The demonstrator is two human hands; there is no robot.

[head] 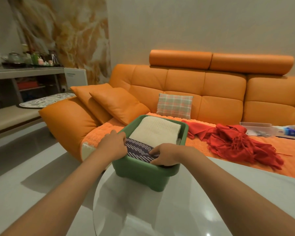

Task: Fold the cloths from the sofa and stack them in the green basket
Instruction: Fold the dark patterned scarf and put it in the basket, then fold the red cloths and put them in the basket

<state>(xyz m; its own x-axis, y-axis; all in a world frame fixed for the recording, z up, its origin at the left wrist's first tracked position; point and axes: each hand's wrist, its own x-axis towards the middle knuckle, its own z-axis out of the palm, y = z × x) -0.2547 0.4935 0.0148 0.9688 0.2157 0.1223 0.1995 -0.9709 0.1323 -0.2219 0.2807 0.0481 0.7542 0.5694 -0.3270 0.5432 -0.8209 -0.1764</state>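
Both forearms reach over the glass table (143, 205) to the green basket (138, 172). My left hand (113, 145) and right hand (165, 155) grip the edges of the folded dark striped cloth (140, 150), settling it beside the cream cloth (155, 132). Next, I judge, the red cloth (237, 142) on the sofa (211, 92) needs folding. No writing is legible.

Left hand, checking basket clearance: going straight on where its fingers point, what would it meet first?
Likely the folded cream cloth in the far half of the green basket. The left hand holds the dark striped cloth just before it. Depth is unclear.
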